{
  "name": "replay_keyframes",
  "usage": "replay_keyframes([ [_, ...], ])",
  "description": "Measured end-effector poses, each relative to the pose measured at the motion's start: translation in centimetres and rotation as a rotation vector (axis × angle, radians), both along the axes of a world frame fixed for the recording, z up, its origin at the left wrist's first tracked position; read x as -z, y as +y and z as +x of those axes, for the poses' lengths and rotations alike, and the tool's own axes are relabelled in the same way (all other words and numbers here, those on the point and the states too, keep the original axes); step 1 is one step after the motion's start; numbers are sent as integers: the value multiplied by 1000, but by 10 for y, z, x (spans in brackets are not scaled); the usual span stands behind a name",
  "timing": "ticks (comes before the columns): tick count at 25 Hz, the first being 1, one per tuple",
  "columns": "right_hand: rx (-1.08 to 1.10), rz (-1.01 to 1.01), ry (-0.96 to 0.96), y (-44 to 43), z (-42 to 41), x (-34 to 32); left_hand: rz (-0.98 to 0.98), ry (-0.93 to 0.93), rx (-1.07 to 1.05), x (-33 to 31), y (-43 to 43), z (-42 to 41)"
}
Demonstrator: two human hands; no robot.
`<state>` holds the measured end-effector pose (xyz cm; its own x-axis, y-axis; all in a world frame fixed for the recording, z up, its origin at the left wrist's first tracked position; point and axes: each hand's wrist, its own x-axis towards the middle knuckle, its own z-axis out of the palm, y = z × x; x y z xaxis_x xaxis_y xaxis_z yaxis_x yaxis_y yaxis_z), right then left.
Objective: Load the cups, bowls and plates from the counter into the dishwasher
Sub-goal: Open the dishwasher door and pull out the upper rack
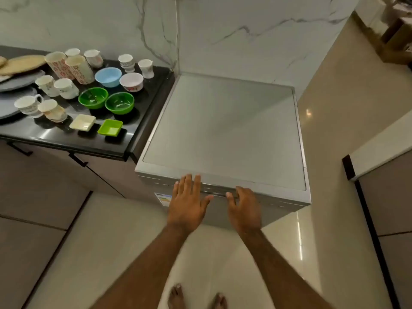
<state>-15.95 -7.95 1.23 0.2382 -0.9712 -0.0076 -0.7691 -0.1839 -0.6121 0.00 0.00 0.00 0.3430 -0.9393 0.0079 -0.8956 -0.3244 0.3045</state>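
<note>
A grey freestanding dishwasher (225, 130) stands with its door closed, seen from above. My left hand (188, 202) lies flat with fingers spread against the top front edge of the door. My right hand (243, 206) is beside it, fingers curled over the door's handle strip. On the black counter (133, 130) to the left stand several patterned cups (66, 88), two round green bowls (119, 102), a blue bowl (108, 76), a white flowered bowl (131, 81), a cream square dish (83, 122) and a green square dish (110, 127). Grey plates (20, 82) lie at the far left.
A marble wall rises behind the counter and the dishwasher. Round woven mats (22, 63) lie on the plates at the back left. Cabinet fronts with black handles (77, 159) sit under the counter. Another counter edge (379, 150) juts in at the right. My bare feet stand on the glossy tile floor.
</note>
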Motion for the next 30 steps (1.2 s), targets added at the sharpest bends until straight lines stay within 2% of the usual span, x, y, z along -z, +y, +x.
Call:
replay_keyframes([
  [1,90,96,-92,-1,0,11,-28,40,-67,10,-2,-5],
  [3,285,348,-315,-2,5,29,-213,130,-192,20,-9,-12],
  [5,524,653,-671,1,11,45,-433,196,-290,25,-23,-22],
  [7,712,915,-1033,3,17,52,-511,339,-478,25,-37,-27],
  [9,810,1037,-1305,3,20,53,-393,683,-816,35,-48,-28],
  [11,861,1043,-1494,1,20,56,-299,1253,-1190,44,-55,-25],
  [12,898,1033,-1554,1,19,57,-317,1550,-1285,45,-57,-25],
  [13,926,1029,-1589,0,19,59,-358,1761,-1318,46,-58,-26],
  [14,934,1035,-1609,0,19,60,-399,1895,-1308,48,-59,-26],
  [16,922,1033,-1649,0,20,60,-469,1996,-1273,49,-58,-30],
  [24,878,959,-1851,-7,37,48,-522,2094,-1130,44,-60,-25],
  [30,805,902,-1759,0,43,54,-551,2135,-1109,32,-61,-32],
])
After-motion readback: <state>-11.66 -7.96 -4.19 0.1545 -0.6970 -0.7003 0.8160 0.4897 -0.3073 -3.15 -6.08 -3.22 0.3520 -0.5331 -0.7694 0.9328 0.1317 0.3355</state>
